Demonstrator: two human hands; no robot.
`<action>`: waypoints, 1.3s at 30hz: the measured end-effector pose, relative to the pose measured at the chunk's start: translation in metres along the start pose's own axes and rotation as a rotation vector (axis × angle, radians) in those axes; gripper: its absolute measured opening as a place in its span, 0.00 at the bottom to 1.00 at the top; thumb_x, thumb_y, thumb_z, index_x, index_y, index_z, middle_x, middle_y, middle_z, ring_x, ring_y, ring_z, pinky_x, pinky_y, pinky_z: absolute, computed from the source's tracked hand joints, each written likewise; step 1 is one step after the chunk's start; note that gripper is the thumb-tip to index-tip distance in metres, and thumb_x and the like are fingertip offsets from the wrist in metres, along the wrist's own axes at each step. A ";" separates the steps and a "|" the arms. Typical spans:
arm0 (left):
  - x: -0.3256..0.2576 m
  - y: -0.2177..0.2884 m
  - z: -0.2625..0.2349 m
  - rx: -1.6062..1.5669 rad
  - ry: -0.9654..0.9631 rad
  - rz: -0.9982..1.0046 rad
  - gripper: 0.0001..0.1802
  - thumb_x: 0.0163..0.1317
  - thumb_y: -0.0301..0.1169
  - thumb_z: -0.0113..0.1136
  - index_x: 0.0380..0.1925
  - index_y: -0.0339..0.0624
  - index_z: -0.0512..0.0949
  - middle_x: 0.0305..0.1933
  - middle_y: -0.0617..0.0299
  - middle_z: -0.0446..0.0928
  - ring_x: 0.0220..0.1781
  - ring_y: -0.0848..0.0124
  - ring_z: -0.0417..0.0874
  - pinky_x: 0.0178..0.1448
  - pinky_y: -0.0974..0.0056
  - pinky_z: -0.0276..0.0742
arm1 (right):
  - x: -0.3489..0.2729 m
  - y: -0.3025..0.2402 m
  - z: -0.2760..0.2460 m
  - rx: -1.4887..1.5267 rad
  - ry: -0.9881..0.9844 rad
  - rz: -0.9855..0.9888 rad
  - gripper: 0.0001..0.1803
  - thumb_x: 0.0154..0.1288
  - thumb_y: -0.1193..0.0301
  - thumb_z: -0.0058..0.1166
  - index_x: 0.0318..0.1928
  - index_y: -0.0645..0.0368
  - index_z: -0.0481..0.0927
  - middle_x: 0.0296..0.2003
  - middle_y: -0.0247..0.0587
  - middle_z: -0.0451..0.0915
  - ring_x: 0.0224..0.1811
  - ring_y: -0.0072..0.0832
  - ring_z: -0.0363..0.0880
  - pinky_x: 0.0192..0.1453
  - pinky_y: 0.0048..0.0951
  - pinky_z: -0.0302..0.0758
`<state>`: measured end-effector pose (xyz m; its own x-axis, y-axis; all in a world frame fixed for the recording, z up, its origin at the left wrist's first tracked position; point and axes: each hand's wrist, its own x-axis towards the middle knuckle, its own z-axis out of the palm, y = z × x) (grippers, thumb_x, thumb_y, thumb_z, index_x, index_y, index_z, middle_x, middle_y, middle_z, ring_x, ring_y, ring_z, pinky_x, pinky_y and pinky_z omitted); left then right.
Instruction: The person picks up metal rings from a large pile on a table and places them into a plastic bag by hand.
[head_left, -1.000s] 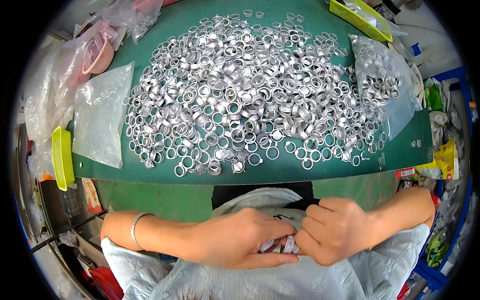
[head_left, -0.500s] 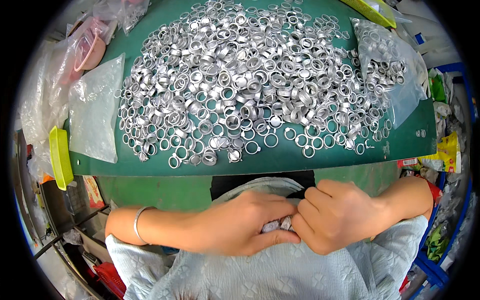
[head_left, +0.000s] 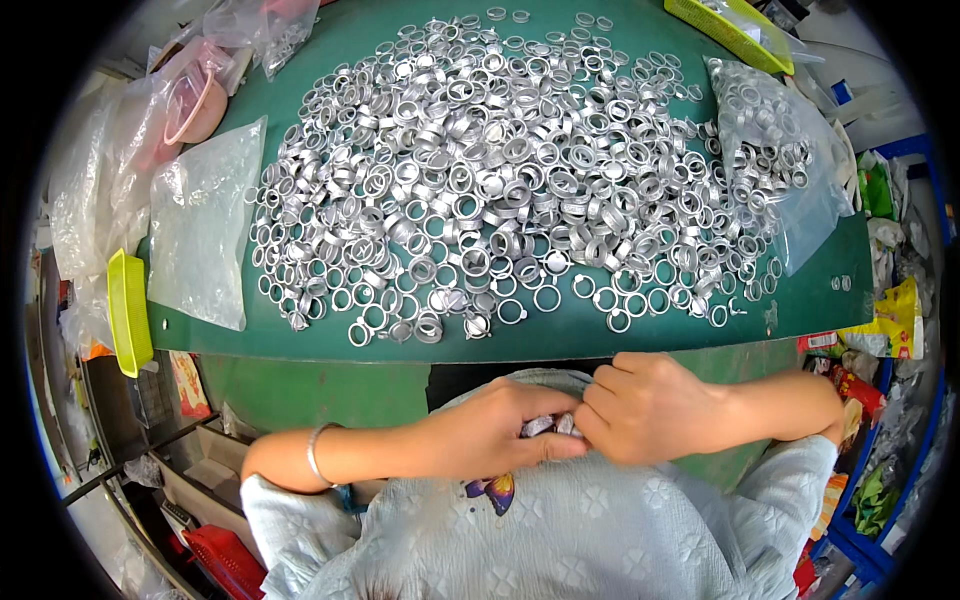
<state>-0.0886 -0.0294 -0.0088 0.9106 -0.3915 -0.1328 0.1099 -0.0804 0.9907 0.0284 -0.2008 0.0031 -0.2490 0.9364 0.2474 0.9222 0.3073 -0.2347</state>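
Taking the centre of the view as the dial, your pale blue textured shirt [head_left: 590, 530] lies nearest, at six o'clock, with a purple-and-orange butterfly motif [head_left: 497, 490] on its front. Between seven and eight, a red plastic basket [head_left: 222, 560] sits below table level.

Just beyond your chest, at six, is your left hand [head_left: 500, 425], a silver bangle [head_left: 315, 460] on its forearm. Its thumb and fingers are clamped around small silver metal rings [head_left: 538, 427], which show in the gap between five and six. Your right hand [head_left: 640, 410], towards four, is curled tight, its knuckles up and its fingers against your left fingertips and the nearest ring — you cannot tell what, if anything, is inside it.

Past your hands spreads a green table [head_left: 800, 300]. A large heap of silver metal rings [head_left: 480, 190] covers its middle, up towards twelve; two small rings [head_left: 841, 283] lie apart at three.

At nine, a yellow-green plastic basket [head_left: 128, 310] stands by the table's edge. A flat clear plastic bag [head_left: 205, 230] lies between nine and ten. A clear plastic bag holding rings [head_left: 765, 150] is at two. Farther off are a pink plastic basin [head_left: 210, 110] at ten and a long yellow-green tray [head_left: 720, 38] between one and two.
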 end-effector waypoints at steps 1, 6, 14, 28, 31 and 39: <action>-0.001 -0.003 0.000 -0.153 -0.051 -0.227 0.14 0.62 0.36 0.59 0.39 0.36 0.77 0.24 0.56 0.77 0.20 0.72 0.74 0.27 0.67 0.70 | -0.003 0.002 0.010 0.085 -0.020 0.076 0.08 0.37 0.67 0.52 0.16 0.56 0.69 0.12 0.30 0.64 0.16 0.25 0.67 0.21 0.25 0.62; -0.023 -0.032 0.007 -0.267 0.334 -0.300 0.13 0.65 0.26 0.52 0.49 0.35 0.76 0.35 0.60 0.82 0.21 0.81 0.72 0.25 0.75 0.71 | -0.006 0.012 0.008 -0.040 0.448 0.433 0.14 0.41 0.69 0.62 0.16 0.56 0.67 0.16 0.33 0.63 0.18 0.29 0.67 0.19 0.27 0.64; -0.040 -0.047 0.013 -0.286 0.462 -0.290 0.12 0.66 0.25 0.50 0.46 0.34 0.77 0.32 0.61 0.81 0.20 0.81 0.72 0.23 0.75 0.70 | -0.010 0.011 0.042 -0.158 0.332 0.415 0.09 0.42 0.73 0.59 0.20 0.57 0.71 0.23 0.36 0.65 0.29 0.33 0.64 0.34 0.34 0.59; -0.038 -0.047 0.016 -0.310 0.489 -0.219 0.12 0.65 0.23 0.51 0.47 0.33 0.77 0.30 0.62 0.80 0.22 0.81 0.73 0.25 0.75 0.70 | -0.006 0.010 0.059 -0.210 0.292 0.491 0.06 0.41 0.71 0.56 0.23 0.56 0.73 0.22 0.34 0.62 0.26 0.32 0.63 0.37 0.35 0.60; -0.033 -0.042 0.020 -0.503 0.576 -0.157 0.14 0.63 0.24 0.53 0.49 0.33 0.75 0.30 0.63 0.79 0.23 0.81 0.74 0.27 0.75 0.71 | 0.003 -0.003 0.058 -0.098 0.379 0.414 0.07 0.38 0.71 0.55 0.23 0.55 0.74 0.22 0.33 0.63 0.27 0.32 0.64 0.37 0.35 0.60; -0.033 -0.005 0.013 -0.101 0.278 -0.135 0.19 0.55 0.30 0.65 0.45 0.33 0.76 0.29 0.60 0.78 0.27 0.76 0.75 0.30 0.68 0.73 | 0.016 -0.018 0.035 -0.189 0.304 0.117 0.07 0.36 0.68 0.52 0.19 0.54 0.70 0.18 0.31 0.59 0.23 0.28 0.61 0.34 0.30 0.57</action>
<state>-0.1246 -0.0283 -0.0099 0.9574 -0.1172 -0.2639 0.2636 -0.0177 0.9645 -0.0022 -0.1857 -0.0215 -0.0654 0.8613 0.5038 0.9846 0.1376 -0.1075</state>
